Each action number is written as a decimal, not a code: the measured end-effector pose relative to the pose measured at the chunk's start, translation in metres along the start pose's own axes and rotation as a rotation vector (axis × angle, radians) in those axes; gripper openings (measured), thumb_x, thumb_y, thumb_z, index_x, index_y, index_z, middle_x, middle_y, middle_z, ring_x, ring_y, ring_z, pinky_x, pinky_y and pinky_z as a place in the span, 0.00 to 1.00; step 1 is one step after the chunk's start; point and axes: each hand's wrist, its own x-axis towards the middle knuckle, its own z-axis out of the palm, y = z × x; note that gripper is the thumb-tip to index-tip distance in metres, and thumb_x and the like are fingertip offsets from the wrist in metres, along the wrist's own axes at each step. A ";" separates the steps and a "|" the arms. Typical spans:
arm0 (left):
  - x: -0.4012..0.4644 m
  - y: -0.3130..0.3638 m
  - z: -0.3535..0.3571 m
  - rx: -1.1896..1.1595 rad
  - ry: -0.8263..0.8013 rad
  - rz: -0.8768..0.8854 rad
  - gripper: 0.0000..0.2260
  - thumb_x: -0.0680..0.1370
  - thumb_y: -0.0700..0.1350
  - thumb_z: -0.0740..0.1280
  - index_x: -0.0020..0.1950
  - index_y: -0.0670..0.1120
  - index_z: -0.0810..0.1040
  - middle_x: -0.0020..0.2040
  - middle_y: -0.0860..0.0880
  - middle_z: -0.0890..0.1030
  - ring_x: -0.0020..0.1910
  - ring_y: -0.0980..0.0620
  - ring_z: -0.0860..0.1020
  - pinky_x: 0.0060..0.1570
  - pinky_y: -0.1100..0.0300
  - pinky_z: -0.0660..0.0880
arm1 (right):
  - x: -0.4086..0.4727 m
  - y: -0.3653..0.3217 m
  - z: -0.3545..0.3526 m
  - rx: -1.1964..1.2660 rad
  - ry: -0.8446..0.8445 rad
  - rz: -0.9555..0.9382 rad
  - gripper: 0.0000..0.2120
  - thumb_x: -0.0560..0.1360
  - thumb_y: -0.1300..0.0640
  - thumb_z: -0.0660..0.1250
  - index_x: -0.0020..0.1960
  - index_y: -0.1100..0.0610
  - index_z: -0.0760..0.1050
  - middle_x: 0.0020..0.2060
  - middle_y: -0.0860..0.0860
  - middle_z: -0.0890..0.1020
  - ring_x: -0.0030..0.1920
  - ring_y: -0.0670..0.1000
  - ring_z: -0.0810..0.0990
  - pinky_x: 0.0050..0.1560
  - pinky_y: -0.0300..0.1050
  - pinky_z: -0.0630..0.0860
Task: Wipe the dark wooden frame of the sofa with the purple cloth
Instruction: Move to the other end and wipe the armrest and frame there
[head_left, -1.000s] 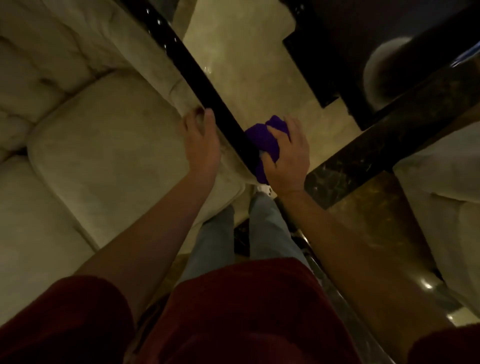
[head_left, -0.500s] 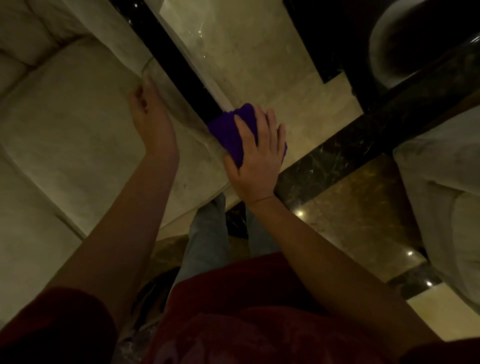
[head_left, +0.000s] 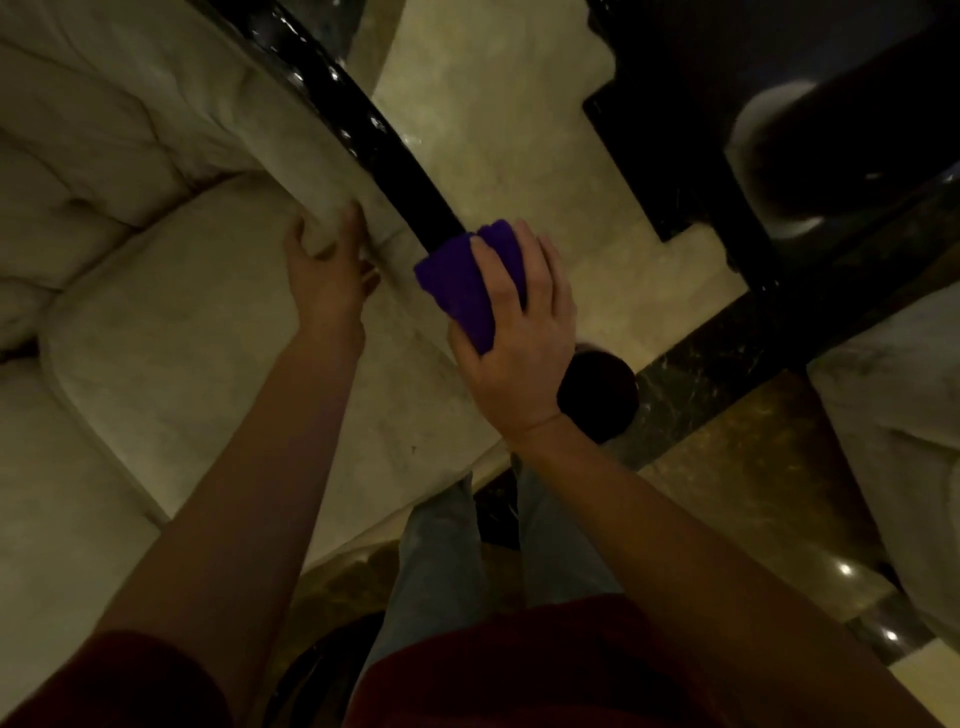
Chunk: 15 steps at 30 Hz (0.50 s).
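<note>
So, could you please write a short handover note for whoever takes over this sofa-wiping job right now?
Right hand: pressing the folded purple cloth onto the near end of the dark wooden frame.
Left hand: bare, braced on the cream armrest padding beside the frame.
Done: cannot tell how much has been wiped; the frame looks glossy.
Left: run the cloth up the rail toward the far end. The round dark frame end below the right hand may also need wiping.
</note>
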 end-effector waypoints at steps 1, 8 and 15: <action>-0.003 -0.005 0.004 0.026 -0.011 0.004 0.40 0.76 0.59 0.75 0.81 0.53 0.59 0.57 0.52 0.79 0.58 0.47 0.83 0.54 0.52 0.84 | 0.003 0.001 -0.004 -0.017 0.003 0.010 0.28 0.76 0.48 0.70 0.74 0.56 0.74 0.75 0.62 0.72 0.75 0.66 0.69 0.69 0.65 0.70; 0.025 0.004 -0.034 -0.005 -0.132 0.039 0.31 0.75 0.52 0.76 0.76 0.55 0.68 0.64 0.48 0.81 0.59 0.49 0.83 0.62 0.46 0.80 | 0.059 -0.056 0.015 -0.090 0.065 0.063 0.27 0.76 0.47 0.69 0.73 0.55 0.76 0.72 0.57 0.76 0.70 0.60 0.74 0.61 0.58 0.78; 0.054 0.044 -0.042 0.135 0.094 0.400 0.36 0.76 0.56 0.74 0.80 0.49 0.64 0.73 0.56 0.68 0.71 0.55 0.71 0.69 0.57 0.71 | 0.102 -0.085 0.038 -0.215 0.061 -0.008 0.28 0.73 0.49 0.70 0.73 0.53 0.76 0.72 0.56 0.76 0.70 0.60 0.74 0.62 0.59 0.77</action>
